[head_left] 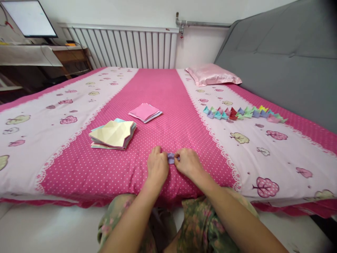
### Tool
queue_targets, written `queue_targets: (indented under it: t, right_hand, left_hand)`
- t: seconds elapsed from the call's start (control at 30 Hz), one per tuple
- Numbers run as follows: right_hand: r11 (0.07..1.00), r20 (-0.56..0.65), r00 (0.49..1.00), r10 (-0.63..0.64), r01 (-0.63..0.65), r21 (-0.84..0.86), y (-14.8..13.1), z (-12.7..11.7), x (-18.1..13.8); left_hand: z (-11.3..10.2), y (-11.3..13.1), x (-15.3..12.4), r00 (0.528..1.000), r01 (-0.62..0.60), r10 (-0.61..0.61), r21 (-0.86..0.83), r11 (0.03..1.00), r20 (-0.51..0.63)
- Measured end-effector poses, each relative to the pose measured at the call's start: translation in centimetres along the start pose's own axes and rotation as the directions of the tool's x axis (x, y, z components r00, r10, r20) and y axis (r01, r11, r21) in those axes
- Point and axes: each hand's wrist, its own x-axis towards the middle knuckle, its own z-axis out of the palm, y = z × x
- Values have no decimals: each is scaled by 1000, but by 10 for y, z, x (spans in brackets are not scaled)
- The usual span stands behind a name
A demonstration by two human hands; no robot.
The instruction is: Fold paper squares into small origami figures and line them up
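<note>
Between my hands, close to the bed's front edge, is a small folded piece of purple paper (171,158). My left hand (158,164) is closed on its left end, and my right hand (187,161) pinches its right end. The fingers cover much of the paper, so its full shape is hidden. To the left lies a thick stack of creased paper sheets (113,134), pale yellow on top. Behind that stack is a smaller pile of square paper (145,111) with a pink sheet uppermost. Several small folded paper pieces (243,112) in many colours stand in rows at the right.
The pink dotted bedspread (163,91) covers the bed. A satin pillow (213,74) lies at the far right before the grey headboard (279,52). Beyond the bed are a radiator (126,47) and, at far left, a desk (65,56) with a monitor (30,17).
</note>
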Motion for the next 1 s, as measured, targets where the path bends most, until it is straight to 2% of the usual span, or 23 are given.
queue_targets:
  t: [0.63, 1.0]
  right_hand:
    - [996, 35, 998, 54, -52, -66, -2, 6, 9]
    - [991, 67, 998, -19, 28, -133, -8, 5, 4]
  left_hand:
    - [3, 1, 1, 999, 8, -7, -15, 1000, 51]
    - [2, 5, 0, 997, 15, -15, 6, 1000, 69]
